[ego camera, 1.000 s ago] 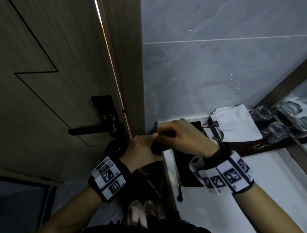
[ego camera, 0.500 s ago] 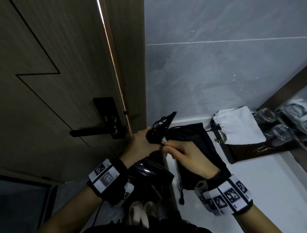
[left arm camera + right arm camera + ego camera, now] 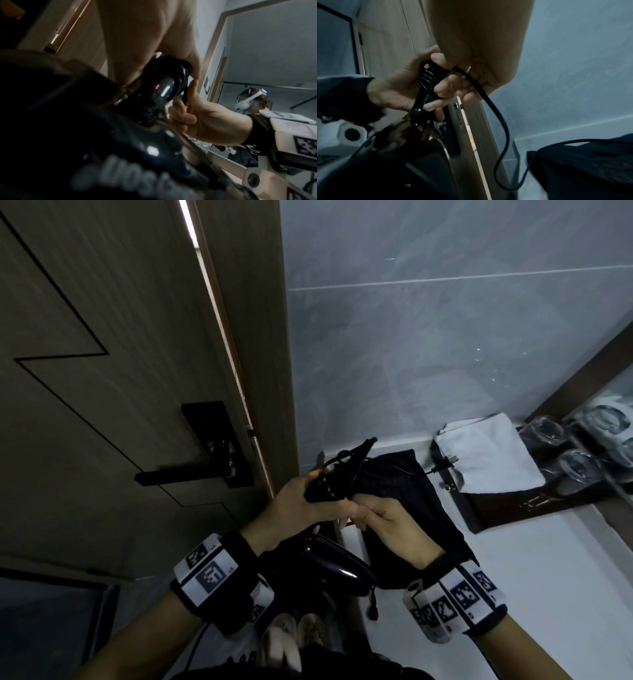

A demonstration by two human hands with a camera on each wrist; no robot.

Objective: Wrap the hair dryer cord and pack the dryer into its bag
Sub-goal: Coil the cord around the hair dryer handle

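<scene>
My left hand (image 3: 306, 501) grips the handle of the glossy black hair dryer (image 3: 337, 565), whose body hangs below my wrist. Several turns of black cord (image 3: 178, 75) lie wound round the handle (image 3: 429, 79). Just right of it, my right hand (image 3: 380, 517) pinches the free length of cord (image 3: 488, 102) between thumb and fingers. That length loops down and runs over the black drawstring bag (image 3: 414, 494), which lies on the white counter (image 3: 555, 577). The plug (image 3: 445, 462) rests beyond the bag, beside a towel.
A wooden door with a black lever handle (image 3: 178, 475) stands close on the left. A folded white towel (image 3: 489, 455) and upturned glasses (image 3: 579, 465) sit on a dark tray (image 3: 496, 510) at the back right, under a mirror. The grey tiled wall is ahead.
My right hand has come off the top of the handle and dropped to its right side with the cord. The left wrist has turned, bringing the dryer body into view below it.
</scene>
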